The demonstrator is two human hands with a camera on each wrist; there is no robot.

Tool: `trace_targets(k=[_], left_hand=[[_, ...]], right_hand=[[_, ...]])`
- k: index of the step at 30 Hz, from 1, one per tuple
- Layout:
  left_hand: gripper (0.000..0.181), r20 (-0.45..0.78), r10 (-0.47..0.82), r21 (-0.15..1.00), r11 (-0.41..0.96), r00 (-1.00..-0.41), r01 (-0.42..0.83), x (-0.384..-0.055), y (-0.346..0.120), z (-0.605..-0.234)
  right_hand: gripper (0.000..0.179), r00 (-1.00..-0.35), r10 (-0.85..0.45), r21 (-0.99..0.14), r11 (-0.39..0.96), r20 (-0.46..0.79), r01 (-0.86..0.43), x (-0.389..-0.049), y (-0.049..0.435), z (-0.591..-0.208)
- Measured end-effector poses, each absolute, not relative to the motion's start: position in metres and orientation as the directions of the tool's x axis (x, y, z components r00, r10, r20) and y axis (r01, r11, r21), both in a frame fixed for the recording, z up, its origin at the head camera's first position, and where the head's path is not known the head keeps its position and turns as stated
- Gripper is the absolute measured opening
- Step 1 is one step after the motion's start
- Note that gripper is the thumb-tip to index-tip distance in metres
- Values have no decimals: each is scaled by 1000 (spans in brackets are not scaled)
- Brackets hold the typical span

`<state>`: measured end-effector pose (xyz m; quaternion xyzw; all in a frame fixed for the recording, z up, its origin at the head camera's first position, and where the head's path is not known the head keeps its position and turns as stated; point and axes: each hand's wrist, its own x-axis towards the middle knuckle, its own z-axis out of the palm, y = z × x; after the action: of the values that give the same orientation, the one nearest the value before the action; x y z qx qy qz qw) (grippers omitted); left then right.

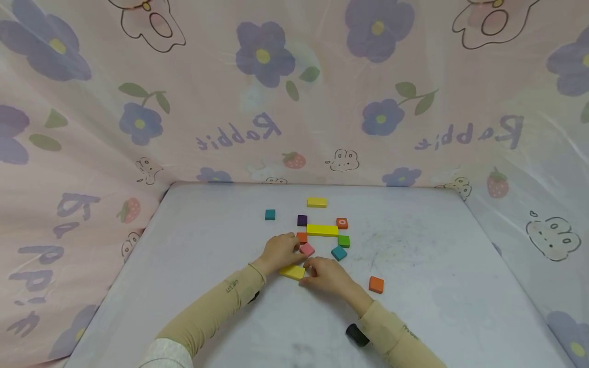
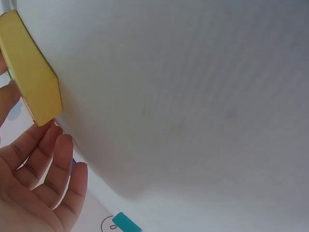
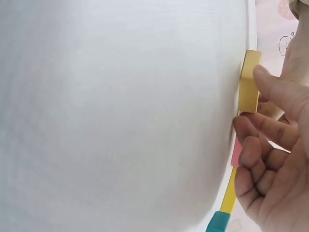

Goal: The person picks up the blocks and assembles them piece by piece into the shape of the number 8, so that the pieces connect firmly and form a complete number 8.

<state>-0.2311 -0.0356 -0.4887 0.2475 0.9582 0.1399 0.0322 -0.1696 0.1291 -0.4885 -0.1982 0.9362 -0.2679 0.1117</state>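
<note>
- Seemingly partway; green cube [image 1: 343, 241] and purple cube [image 1: 302, 221] flank the long yellow bar [image 1: 322, 230], mid-frame; orange square block [image 1: 376, 284], lower right, looks unplaced;
- Right hand [image 1: 329, 276] pinches the short yellow rectangular block [image 1: 292, 272], lower centre; left hand [image 1: 279, 251] arches alongside, fingers relaxed; contact unclear

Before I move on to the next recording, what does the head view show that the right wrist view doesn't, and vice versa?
Only the head view: the purple block, the green block and the orange block lying apart, out to the right.

Only the right wrist view: the palm side of the right hand.

Both: that hand with its thumb at the yellow block, the pink block, a teal block and the white table.
</note>
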Motion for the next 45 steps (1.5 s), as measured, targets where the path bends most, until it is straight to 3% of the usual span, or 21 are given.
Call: trace_targets(k=[25, 45], left_hand=[[30, 18, 493, 313, 824, -870, 473, -232, -36, -492], [29, -3, 475, 374, 817, -880, 439, -228, -37, -486]], right_hand=[[29, -933, -353, -463, 839, -64, -286, -165, 148, -485], [28, -970, -223, -419, 894, -101, -161, -167, 174, -482]])
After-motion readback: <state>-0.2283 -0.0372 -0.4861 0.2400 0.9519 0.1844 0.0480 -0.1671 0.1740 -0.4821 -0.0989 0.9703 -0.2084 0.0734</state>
